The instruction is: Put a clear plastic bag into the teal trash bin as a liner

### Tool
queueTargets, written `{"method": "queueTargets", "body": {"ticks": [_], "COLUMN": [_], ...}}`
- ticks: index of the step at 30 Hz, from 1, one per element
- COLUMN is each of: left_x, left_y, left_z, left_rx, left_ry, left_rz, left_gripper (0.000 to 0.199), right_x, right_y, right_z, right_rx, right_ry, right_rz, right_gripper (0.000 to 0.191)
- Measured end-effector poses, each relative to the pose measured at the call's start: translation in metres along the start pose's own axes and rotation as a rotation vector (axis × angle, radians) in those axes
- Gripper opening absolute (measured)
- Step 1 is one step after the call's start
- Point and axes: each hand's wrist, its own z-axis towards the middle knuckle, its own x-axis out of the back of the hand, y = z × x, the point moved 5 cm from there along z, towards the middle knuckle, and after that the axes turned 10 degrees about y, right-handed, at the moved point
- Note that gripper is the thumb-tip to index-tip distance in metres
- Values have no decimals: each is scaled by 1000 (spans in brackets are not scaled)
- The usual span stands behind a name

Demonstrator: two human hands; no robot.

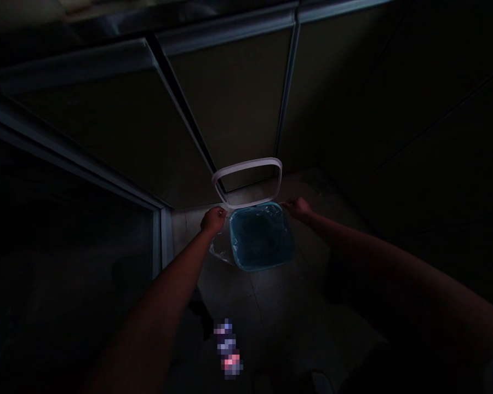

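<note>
Bin point(263, 241) is seated on the floor point(234, 287), between the two hands, mouth up, lined with a clear bag point(222, 253). Ring point(246, 164) is tilted up at the bin's far edge; whether it is hinged or just propped can't be told.

Bag edge is pinched at the far left corner by the left hand point(213, 220), fingers closed. Fingers of the right hand point(299, 209) are closed too, on what looks like bag edge at the far right corner.

Risks, as judged: film looks thin, so it could be torn if pulled hard from both sides. Slack is bunched outside the left wall, so the liner could be left lopsided or dragged off the near rim. Ring could be knocked down onto the fingers if its base is bumped. Bin looks light, could be tipped by uneven pull. Light is poor; a missed edge is easily overlooked.
</note>
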Motion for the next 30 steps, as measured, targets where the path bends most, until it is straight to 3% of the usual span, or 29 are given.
{"method": "queueTargets", "body": {"ticks": [11, 16, 18, 21, 25, 30], "left_x": [-29, -29, -20, 3, 38, 67], "left_y": [-7, -8, -7, -2, 13, 30], "left_z": [22, 18, 17, 19, 17, -4], "left_rx": [33, 75, 106, 160, 200, 238], "left_ry": [-65, -70, -38, 9, 12, -7], "left_rz": [-156, -265, -323, -422, -550, -682], "left_gripper": [15, 9, 14, 33, 55, 56], "right_x": [-27, -22, -10, 23, 68, 100], "right_y": [14, 15, 11, -7, -51, -86], "right_z": [7, -4, -7, -7, -10, -35], "right_rx": [-92, -208, -268, -290, -165, -42], "right_ry": [-33, -125, -125, -56, -87, -165], "right_rz": [142, 201, 259, 370, 597, 611], "right_gripper": [35, 36, 31, 45, 51, 52]}}
